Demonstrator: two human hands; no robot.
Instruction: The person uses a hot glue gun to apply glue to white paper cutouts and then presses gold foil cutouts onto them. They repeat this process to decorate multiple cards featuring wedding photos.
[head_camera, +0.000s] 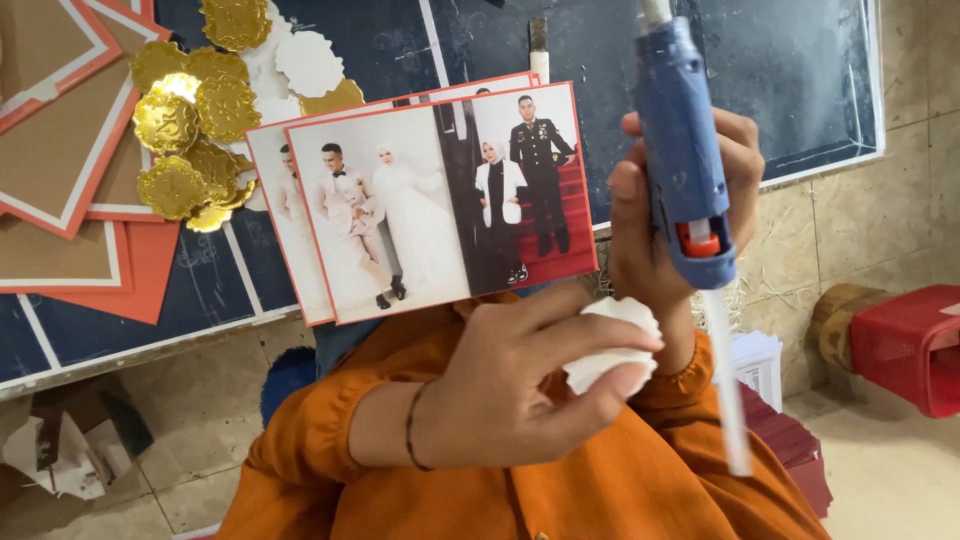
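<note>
Blue glue gun (685, 150) sits gripped in the right hand (680, 230) at two o'clock; left hand (520, 385) pinches a white scalloped paper (608, 345), backside presented, beneath photo cards (440, 195).

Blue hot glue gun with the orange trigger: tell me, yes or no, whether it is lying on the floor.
No, the right hand grips the blue glue gun in the air, beside the photo cards.

**Around the work board**

A dark board (780, 70) lies on the tiled floor (880, 480). A heap of gold scalloped discs (190, 110) sits on it beside a few white ones (305, 60). Brown cards with orange borders (60, 150) overlap at the left. A red plastic crate (910, 345) stands at the right, near a stack of dark red sheets (795, 440). Paper scraps (60, 450) lie lower left.
</note>
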